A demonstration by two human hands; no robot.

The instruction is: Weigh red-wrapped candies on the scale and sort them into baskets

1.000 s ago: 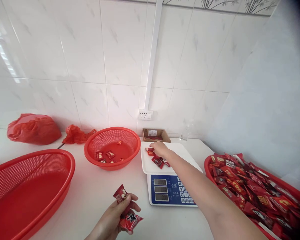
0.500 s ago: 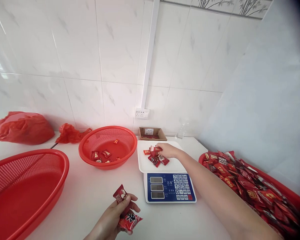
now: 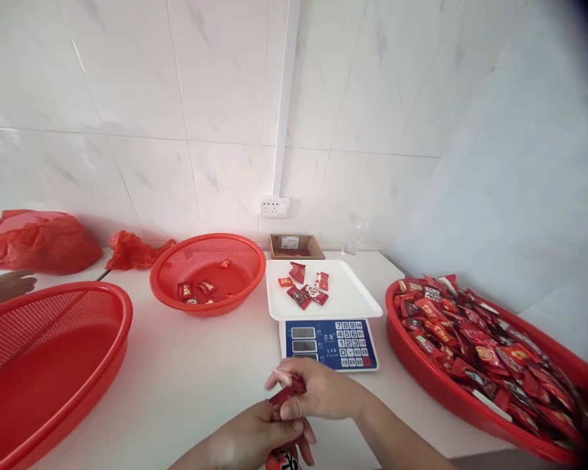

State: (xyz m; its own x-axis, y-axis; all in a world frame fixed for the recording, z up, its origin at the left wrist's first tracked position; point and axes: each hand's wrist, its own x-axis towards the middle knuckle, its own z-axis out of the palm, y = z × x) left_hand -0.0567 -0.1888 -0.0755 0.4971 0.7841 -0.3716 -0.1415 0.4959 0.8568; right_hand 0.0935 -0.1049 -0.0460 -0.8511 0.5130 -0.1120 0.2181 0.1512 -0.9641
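Note:
My left hand (image 3: 255, 431) is closed around small red wrapped snack packets, and a packet with black lettering (image 3: 283, 459) pokes out below its fingers. Just above it, my right hand (image 3: 323, 391) pinches a dark red packet (image 3: 287, 395) at the left hand's fingertips, so the two hands touch. Behind them stands a digital scale (image 3: 329, 343) with a blue keypad panel, its near-left corner partly covered by my right hand. Several red packets (image 3: 314, 294) lie spread on the scale's white tray (image 3: 353, 297).
To the right, a red basket (image 3: 396, 333) is heaped with packets. A round red basket (image 3: 208, 245) holds a few more. At left are a large red basket (image 3: 127, 313), red plastic bags (image 3: 44, 241) and another person's hand (image 3: 12, 286). A cardboard box (image 3: 296, 247) sits behind the scale.
My right hand has left the scale tray and come back to my left hand, now pinching a packet there. Packets stay on the tray. Another person's hand has appeared at the left edge.

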